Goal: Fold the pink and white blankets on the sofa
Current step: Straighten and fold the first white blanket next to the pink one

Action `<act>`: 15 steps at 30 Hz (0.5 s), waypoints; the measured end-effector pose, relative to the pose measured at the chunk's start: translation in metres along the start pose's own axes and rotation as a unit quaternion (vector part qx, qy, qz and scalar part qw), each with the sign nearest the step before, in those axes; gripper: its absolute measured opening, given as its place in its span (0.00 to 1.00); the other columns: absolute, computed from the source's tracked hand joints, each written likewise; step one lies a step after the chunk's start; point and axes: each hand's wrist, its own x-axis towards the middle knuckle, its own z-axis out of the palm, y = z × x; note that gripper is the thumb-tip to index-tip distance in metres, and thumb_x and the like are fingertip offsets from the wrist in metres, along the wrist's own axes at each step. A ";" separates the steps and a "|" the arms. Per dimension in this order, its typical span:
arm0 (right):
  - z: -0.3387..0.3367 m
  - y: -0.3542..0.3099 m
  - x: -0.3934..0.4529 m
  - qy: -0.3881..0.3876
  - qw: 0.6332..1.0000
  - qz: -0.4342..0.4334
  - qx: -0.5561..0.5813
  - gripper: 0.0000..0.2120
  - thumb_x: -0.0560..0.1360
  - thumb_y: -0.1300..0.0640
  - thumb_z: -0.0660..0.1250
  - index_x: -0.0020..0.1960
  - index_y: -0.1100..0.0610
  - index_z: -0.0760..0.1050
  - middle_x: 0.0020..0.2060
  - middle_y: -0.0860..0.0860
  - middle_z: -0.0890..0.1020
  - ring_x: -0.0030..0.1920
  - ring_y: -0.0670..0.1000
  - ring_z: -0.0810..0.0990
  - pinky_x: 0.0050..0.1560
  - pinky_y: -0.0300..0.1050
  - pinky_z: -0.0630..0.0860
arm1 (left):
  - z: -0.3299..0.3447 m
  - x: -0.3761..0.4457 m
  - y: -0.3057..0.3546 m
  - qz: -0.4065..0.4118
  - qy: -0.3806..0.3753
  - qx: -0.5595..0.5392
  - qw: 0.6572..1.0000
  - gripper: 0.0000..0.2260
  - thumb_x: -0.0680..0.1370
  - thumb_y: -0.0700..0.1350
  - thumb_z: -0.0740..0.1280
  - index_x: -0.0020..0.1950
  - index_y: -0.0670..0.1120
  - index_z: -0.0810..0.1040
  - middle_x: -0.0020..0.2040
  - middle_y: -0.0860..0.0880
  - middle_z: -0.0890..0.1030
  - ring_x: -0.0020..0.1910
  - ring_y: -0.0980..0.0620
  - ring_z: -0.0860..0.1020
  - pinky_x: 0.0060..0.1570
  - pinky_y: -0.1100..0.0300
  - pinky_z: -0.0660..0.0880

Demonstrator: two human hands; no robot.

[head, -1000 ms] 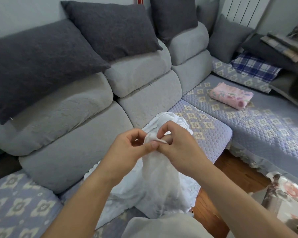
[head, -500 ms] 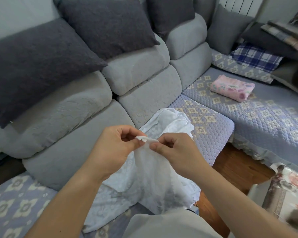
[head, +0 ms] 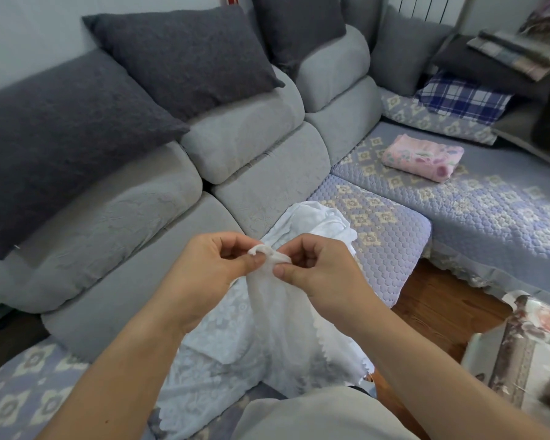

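Note:
A thin white lace blanket (head: 277,331) lies bunched on the sofa seat in front of me and hangs down over its front edge. My left hand (head: 210,271) and my right hand (head: 324,271) both pinch its top edge between thumb and fingers, close together, lifting that edge above the seat. A pink floral blanket (head: 423,157) lies folded into a neat block on the right part of the sofa, well away from both hands.
The grey corner sofa (head: 267,185) carries dark grey cushions (head: 178,58) along its back and quilted lilac seat covers (head: 378,230). A blue plaid cloth (head: 458,96) and stacked textiles sit at the far right. Wooden floor (head: 438,315) and a floral-covered table (head: 527,354) are at lower right.
My hands have drawn slightly apart along the white blanket's edge, still pinching it. More of the blanket has spread over the seat, and the view has shifted a little.

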 end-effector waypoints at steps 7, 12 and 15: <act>-0.004 0.009 0.004 -0.041 0.998 -0.020 -0.038 0.06 0.72 0.55 0.77 0.44 0.47 0.81 0.36 0.44 0.80 0.38 0.44 0.76 0.42 0.41 0.74 | 0.006 0.002 -0.001 0.119 -0.004 0.091 0.989 0.04 0.79 0.46 0.67 0.43 0.51 0.78 0.40 0.42 0.80 0.39 0.50 0.75 0.42 0.46 0.74; -0.013 0.043 0.000 -0.050 0.988 0.016 -0.144 0.16 0.72 0.54 0.76 0.35 0.53 0.70 0.31 0.41 0.70 0.34 0.43 0.69 0.40 0.43 0.69 | 0.000 0.011 0.021 0.214 0.020 0.237 0.947 0.07 0.82 0.39 0.63 0.46 0.50 0.75 0.37 0.46 0.75 0.32 0.53 0.69 0.32 0.64 0.66; -0.021 0.043 -0.007 0.024 0.994 -0.001 -0.110 0.11 0.74 0.57 0.75 0.39 0.58 0.74 0.32 0.44 0.74 0.36 0.41 0.73 0.42 0.37 0.70 | -0.007 0.018 0.032 0.233 0.022 0.269 0.934 0.07 0.82 0.38 0.63 0.47 0.48 0.75 0.38 0.48 0.77 0.33 0.57 0.70 0.32 0.69 0.65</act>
